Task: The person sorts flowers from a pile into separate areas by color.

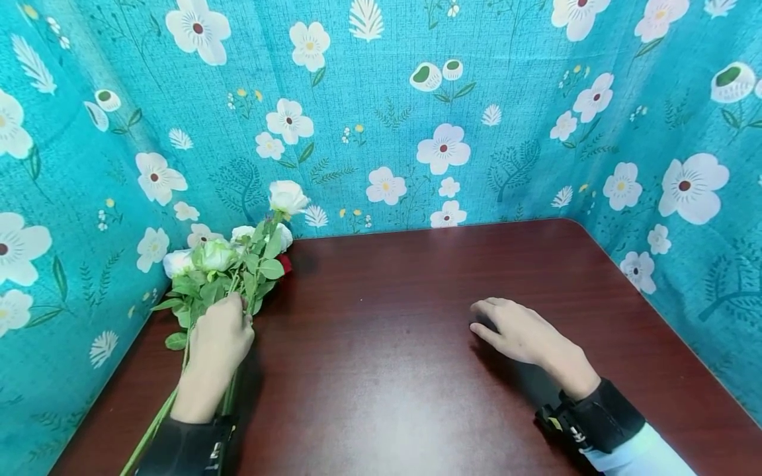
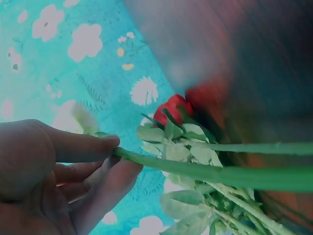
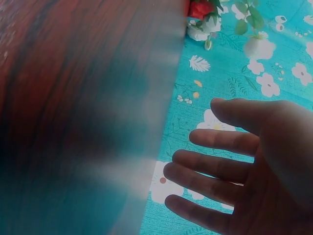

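A bunch of flowers (image 1: 238,258) with white blooms, one red bloom (image 2: 171,110) and green leaves lies at the table's far left corner. My left hand (image 1: 219,337) rests on its stems and pinches one green stem (image 2: 205,169) between thumb and fingers. One white rose (image 1: 287,196) stands higher than the others. My right hand (image 1: 512,329) hovers just over the dark wooden table (image 1: 405,357) at the right, fingers straight and spread, holding nothing. In the right wrist view the right hand (image 3: 234,166) shows an empty palm.
Teal cloth with white flower print (image 1: 381,112) walls the table on the back, left and right sides. The long stems (image 1: 155,423) run toward the near left edge under my left forearm.
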A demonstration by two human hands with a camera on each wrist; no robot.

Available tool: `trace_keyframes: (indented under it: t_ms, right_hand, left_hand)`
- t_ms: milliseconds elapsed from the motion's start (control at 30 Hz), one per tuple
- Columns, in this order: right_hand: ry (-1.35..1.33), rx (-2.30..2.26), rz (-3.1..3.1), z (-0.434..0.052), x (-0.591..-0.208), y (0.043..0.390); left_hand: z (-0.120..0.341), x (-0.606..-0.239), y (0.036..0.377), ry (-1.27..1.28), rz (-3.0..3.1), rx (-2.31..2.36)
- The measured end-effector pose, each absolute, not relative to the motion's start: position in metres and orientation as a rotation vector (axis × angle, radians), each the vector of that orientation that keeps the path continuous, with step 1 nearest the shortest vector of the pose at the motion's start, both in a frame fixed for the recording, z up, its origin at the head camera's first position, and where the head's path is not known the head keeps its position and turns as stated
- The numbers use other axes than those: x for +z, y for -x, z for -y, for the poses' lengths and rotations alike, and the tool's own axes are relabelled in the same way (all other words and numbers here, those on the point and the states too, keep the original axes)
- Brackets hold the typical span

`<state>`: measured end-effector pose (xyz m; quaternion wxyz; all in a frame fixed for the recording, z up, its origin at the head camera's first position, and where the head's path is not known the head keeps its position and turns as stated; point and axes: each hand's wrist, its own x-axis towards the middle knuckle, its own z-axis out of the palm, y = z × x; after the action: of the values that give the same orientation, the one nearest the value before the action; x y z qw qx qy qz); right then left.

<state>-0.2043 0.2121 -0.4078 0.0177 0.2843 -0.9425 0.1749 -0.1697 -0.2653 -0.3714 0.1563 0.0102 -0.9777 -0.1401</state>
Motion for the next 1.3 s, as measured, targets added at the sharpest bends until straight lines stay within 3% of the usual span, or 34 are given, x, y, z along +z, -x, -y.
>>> trace_keyframes:
  t_ms: [1300]
  right_hand:
    - [-0.936, 0.797, 2.671, -0.177, -0.411, 0.198]
  left_hand:
    - [0.171, -0.380, 0.182, 0.300, 2.776, -0.896]
